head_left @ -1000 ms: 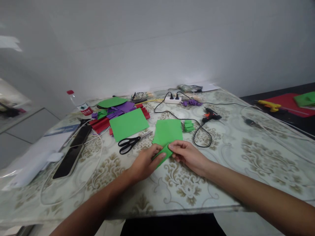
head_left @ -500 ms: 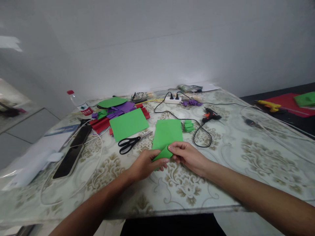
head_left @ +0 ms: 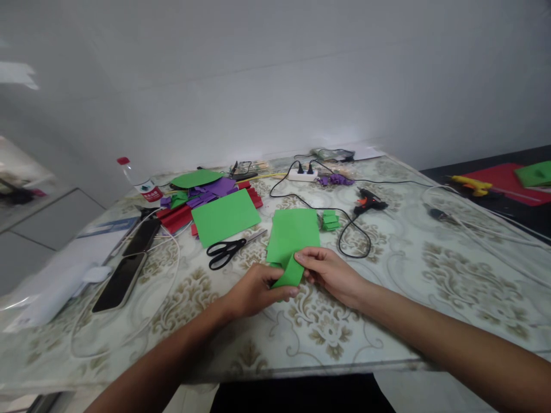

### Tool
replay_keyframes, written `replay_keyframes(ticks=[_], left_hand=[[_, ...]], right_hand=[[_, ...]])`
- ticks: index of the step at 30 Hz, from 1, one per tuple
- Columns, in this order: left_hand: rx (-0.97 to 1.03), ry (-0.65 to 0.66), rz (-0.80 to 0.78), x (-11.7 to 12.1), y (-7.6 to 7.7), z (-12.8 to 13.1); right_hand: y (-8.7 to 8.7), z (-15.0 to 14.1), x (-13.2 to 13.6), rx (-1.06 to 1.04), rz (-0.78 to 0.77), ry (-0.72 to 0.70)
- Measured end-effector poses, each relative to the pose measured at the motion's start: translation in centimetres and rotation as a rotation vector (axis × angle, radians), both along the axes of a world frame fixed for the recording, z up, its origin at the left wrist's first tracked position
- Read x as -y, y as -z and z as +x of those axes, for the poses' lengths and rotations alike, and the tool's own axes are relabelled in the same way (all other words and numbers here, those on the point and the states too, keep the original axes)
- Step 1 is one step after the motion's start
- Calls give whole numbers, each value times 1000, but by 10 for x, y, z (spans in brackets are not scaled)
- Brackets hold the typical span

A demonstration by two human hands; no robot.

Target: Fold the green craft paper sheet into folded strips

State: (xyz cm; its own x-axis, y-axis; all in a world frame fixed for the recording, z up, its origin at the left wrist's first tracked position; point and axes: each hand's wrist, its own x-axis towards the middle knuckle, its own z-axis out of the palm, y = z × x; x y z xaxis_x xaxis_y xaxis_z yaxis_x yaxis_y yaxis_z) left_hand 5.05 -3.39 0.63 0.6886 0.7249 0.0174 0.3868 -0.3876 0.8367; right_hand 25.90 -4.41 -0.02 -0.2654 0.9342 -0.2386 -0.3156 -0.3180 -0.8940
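Observation:
Between my two hands is a small green sheet (head_left: 291, 273), curled and bent over, paper or thin foam. My left hand (head_left: 257, 290) grips its left and lower side between thumb and fingers. My right hand (head_left: 328, 271) pinches its upper right corner. Just beyond lies a stack of green sheets (head_left: 294, 230), flat on the table. Black-handled scissors (head_left: 227, 251) rest to the left with blades pointing right. A larger green sheet (head_left: 225, 217) lies behind them. Small folded green pieces (head_left: 330, 220) are piled right of the stack.
A black glue gun (head_left: 369, 202) with a looping cord stands behind my right hand, near a white power strip (head_left: 303, 174). Purple and red pieces (head_left: 175, 218) are heaped back left, beside a bottle (head_left: 146, 187). A phone (head_left: 119, 283) and cables lie left; a yellow glue gun (head_left: 472, 184) is far right.
The green sheet in my hands has turned, and more of its face now shows. My left hand has shifted slightly down; my right hand stays nearly in place.

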Motion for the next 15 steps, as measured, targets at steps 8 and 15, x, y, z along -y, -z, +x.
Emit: replay_keyframes(ticks=[8,15], left_hand=[[-12,-5,-34,2,-1,0],[-2,13,-40,1,-1,-1]], right_hand=[[2,1,-1,-3,1,14],[2,0,-1,-16,4,24]])
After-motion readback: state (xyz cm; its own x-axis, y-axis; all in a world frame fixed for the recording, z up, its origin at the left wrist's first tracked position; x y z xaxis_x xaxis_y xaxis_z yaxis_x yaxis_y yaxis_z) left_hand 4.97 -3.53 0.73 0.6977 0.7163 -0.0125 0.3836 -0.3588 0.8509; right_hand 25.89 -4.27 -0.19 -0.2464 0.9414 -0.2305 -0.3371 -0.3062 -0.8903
